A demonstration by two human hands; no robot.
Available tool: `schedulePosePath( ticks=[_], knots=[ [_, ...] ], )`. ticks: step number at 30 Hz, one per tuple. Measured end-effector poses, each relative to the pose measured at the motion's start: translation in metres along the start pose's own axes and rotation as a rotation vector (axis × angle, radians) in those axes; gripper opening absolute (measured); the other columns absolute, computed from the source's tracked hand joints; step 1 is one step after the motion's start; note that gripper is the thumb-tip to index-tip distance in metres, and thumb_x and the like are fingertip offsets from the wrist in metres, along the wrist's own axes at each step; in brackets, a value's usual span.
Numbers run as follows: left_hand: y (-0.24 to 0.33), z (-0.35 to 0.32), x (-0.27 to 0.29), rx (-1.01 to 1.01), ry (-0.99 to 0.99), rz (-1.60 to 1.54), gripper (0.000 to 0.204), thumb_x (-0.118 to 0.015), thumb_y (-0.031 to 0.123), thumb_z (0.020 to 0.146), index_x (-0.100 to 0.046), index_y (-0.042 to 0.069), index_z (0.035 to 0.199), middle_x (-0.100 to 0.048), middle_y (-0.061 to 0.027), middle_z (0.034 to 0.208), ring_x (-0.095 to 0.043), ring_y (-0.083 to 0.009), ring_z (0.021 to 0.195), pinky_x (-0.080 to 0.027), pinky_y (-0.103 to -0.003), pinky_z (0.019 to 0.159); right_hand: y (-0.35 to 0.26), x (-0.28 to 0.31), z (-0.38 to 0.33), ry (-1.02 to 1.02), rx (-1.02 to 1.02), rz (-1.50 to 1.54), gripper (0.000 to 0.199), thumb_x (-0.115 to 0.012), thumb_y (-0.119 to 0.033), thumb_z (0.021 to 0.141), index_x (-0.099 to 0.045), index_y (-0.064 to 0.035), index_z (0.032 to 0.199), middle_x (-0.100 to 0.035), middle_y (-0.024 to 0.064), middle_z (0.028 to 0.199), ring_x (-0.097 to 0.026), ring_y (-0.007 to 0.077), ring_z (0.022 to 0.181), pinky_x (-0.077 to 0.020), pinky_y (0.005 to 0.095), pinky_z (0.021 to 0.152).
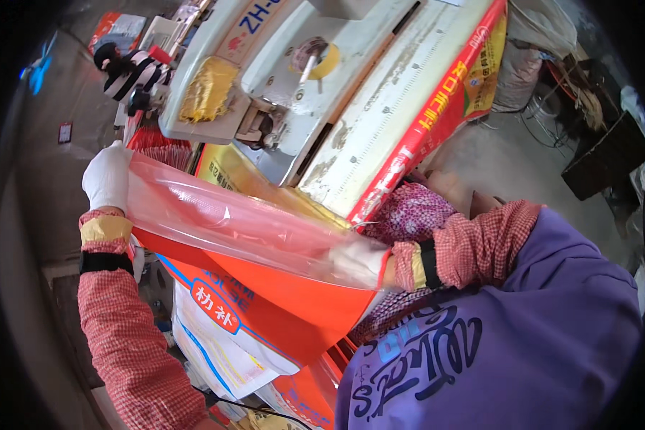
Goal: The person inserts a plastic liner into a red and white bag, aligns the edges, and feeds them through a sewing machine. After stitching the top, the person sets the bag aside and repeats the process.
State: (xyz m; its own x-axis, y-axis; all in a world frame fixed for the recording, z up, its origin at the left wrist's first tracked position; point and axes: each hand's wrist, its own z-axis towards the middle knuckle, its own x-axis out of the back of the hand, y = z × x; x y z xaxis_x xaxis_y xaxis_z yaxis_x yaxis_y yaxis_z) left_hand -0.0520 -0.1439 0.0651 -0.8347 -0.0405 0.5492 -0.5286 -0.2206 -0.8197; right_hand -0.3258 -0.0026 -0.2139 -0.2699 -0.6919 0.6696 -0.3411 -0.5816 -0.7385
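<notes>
Soft even daylight, white glare on pink plastic film (236, 222), dim left side, black fisheye rim

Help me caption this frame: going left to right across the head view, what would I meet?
Small blue object → left hand → frayed yellow patch on the machine → right hand → pale sack → dark box

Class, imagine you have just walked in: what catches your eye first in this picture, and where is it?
First, the bright red bag in the centre, with translucent plastic along its top spread between the white-gloved left hand and right hand. Then the pale machine above it, and the purple top at lower right.
</notes>
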Motion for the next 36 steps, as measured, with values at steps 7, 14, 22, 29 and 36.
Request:
schedulePosePath(
  ticks=[7,14,22,29,36],
  knots=[
    [0.018,0.005,0.015,-0.06,-0.013,0.027,0.029,-0.043,0.029,0.09,-0.063,0.009,0.097,-0.067,-0.0153,0.096,-0.064,-0.0349,0.095,-0.05,-0.045,0.079,0.023,0.068,0.005,1.004,-0.077,0.244,0.052,-0.071,-0.023,0.076,-0.053,-0.0104,0.123,-0.059,0.0158,0.107,-0.058,0.0346,0.099,-0.0483,0.0432,0.081],
    [0.028,0.005,0.014,-0.084,0.0,0.055,0.029,-0.043,0.028,0.09,-0.065,0.01,0.096,-0.067,-0.0147,0.098,-0.064,-0.0338,0.095,-0.05,-0.045,0.079,0.003,0.082,0.008,0.407,-0.011,0.738,0.052,-0.058,-0.012,0.083,-0.045,-0.0084,0.133,-0.065,0.0103,0.079,-0.062,0.0202,0.063,-0.0519,0.0316,0.058],
    [0.022,0.007,0.008,-0.239,0.057,-0.049,0.026,-0.046,0.023,0.089,-0.065,0.011,0.102,-0.067,-0.0172,0.091,-0.065,-0.036,0.087,-0.051,-0.044,0.077,0.006,0.08,0.028,-0.149,-0.123,0.366,0.026,-0.056,-0.023,0.082,-0.065,-0.005,0.098,-0.066,0.0151,0.083,-0.066,0.0271,0.067,-0.0528,0.0372,0.06],
    [0.02,0.046,-0.029,0.12,-0.232,-0.11,0.032,-0.047,0.026,0.09,-0.061,0.015,0.117,-0.066,-0.0123,0.107,-0.061,-0.0285,0.103,-0.046,-0.042,0.09,-0.04,0.048,0.052,0.467,0.251,0.215,0.016,-0.057,-0.016,0.076,-0.061,-0.0009,0.081,-0.063,0.016,0.075,-0.063,0.0353,0.069,-0.0508,0.0441,0.061],
    [0.167,-0.011,-0.142,-0.126,0.074,-0.215,0.019,-0.047,0.022,0.09,-0.065,0.016,0.09,-0.066,-0.0094,0.078,-0.067,-0.0268,0.063,-0.051,-0.044,0.048,-0.01,0.056,-0.03,0.203,0.053,0.484,0.021,-0.052,-0.024,0.082,-0.061,-0.0092,0.094,-0.065,0.0164,0.09,-0.065,0.0355,0.088,-0.0505,0.0464,0.072]
  ],
)
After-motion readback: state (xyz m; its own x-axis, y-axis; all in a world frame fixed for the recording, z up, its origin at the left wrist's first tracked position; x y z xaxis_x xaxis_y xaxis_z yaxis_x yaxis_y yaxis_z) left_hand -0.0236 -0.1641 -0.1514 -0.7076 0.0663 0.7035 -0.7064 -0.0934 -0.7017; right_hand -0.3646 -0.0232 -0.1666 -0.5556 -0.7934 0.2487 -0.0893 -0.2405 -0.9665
